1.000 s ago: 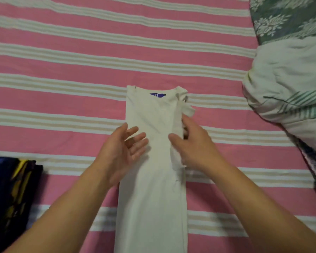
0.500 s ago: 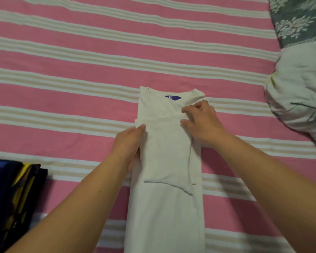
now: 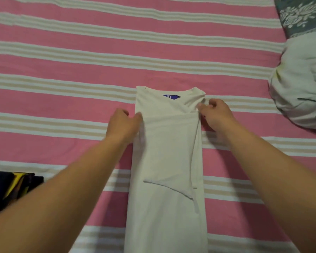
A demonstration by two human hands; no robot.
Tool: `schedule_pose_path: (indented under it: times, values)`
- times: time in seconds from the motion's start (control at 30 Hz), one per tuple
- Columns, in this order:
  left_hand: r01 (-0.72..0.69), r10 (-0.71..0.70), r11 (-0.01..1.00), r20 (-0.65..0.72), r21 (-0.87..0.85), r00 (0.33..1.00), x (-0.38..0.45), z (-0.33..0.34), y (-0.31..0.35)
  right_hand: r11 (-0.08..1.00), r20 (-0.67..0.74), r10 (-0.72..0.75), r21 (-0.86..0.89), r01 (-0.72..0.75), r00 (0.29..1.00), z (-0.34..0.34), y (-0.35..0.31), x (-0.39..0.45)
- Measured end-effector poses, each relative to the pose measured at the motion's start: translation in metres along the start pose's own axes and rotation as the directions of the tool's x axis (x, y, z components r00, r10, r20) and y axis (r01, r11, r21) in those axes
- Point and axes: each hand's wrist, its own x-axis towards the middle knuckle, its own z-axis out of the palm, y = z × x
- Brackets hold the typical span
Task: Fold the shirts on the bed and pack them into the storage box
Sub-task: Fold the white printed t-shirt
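1. I'm looking down on the white T-shirt, lying in the middle of the bed on the pink sheet with its cream stripes, collar end away from me.
2. The shirt is folded into one long narrow strip that runs off the bottom edge of the view; its purple neck label shows at the collar.
3. A sleeve lies folded down over the strip, its hem slanting across the cloth lower down.
4. Left hand sits at the left edge of the shirt, level with the sleeve fold; its grip is pinching the cloth there, thumb on top, other fingers curled behind the edge.
5. Right hand is at the right edge, just under the shoulder; its grip is pinching the bunched cloth there between thumb and curled fingers.
6. Both forearms reach in from the bottom corners, one on each side of the strip.
7. Far left, near the bottom: a dark blue and yellow garment pile, well apart from the white shirt.
8. Far right: a pale crumpled quilt, with a green floral pillow above it in the corner.
9. I see no storage box from this view.
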Motion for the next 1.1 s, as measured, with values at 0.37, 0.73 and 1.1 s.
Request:
schedule_pose_path:
  times: [0.37, 0.73, 1.1]
  values:
    - [0.041, 0.104, 0.889, 0.288, -0.455, 0.952, -0.02, -0.041, -0.001, 0.964, 0.098, -0.196, 0.201, 0.173, 0.976, -0.03, -0.006, -0.08]
    - [0.374, -0.204, 0.843, 0.413, -0.386, 0.888, -0.177, -0.044, -0.127, 0.999, 0.28, 0.03, -0.048, -0.018, 0.96, -0.04, 0.144, -0.239]
    - [0.227, -0.181, 0.953, 0.226, -0.201, 0.957, -0.196, -0.025, -0.129, 0.929, 0.124, 0.353, 0.074, -0.364, 0.927, -0.024, 0.125, -0.23]
